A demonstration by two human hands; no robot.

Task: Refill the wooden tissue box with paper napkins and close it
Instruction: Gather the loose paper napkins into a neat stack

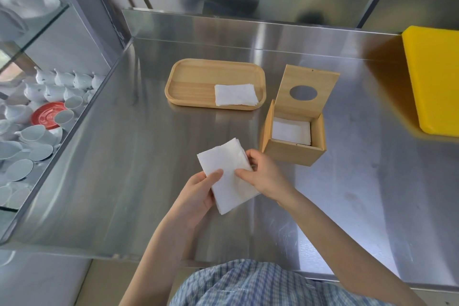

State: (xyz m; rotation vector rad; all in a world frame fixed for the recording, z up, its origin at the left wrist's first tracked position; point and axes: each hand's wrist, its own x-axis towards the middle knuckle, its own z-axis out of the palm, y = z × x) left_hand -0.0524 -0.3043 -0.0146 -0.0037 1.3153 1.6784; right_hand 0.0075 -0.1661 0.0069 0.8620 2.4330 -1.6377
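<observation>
The wooden tissue box (293, 153) stands right of centre on the steel counter, its hinged lid (306, 90) with a round hole raised upright at the back. White napkins (291, 130) lie inside it. A wooden tray (191, 83) to the left behind holds a small pile of napkins (236, 95) at its right end. Both hands hold a folded stack of napkins (227, 176) above the counter, left of the box. My left hand (198, 197) grips its lower left side; my right hand (263, 174) pinches its right edge.
A yellow cutting board (434, 79) lies at the far right. The steel counter (124, 169) has a raised back wall. On the left, glass shelves carry several white cups and teapots (64, 79) and a red saucer (46, 114).
</observation>
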